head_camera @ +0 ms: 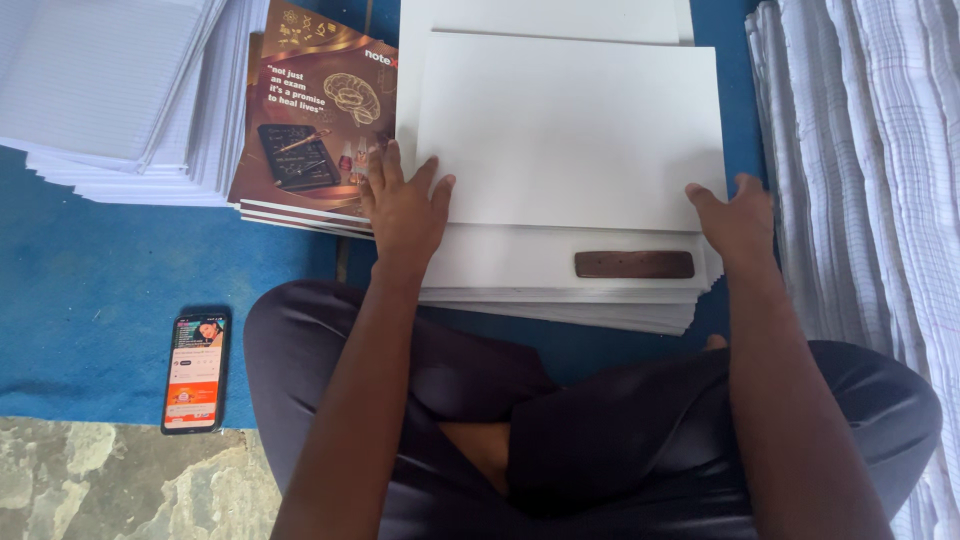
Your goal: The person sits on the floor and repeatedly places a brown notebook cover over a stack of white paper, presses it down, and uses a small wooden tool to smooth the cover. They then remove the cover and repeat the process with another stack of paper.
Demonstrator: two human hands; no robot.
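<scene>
A stack of large white sheets [560, 270] lies on the blue mat in front of my crossed legs. On top of it sits a white sheet [570, 130], shifted a little away from me. My left hand [403, 205] rests flat on the left edge of that top sheet, fingers spread. On the sheet's right edge lies my right hand [738, 215], fingers apart too. A dark brown wooden bar [634, 264] lies on the stack near its front edge, between my hands.
Brown printed notebook covers [315, 120] are piled left of the stack. Ruled white paper is stacked at the far left [110, 90] and along the right [870, 170]. A phone [195, 372] with a lit screen lies on the blue mat [90, 290] by my left knee.
</scene>
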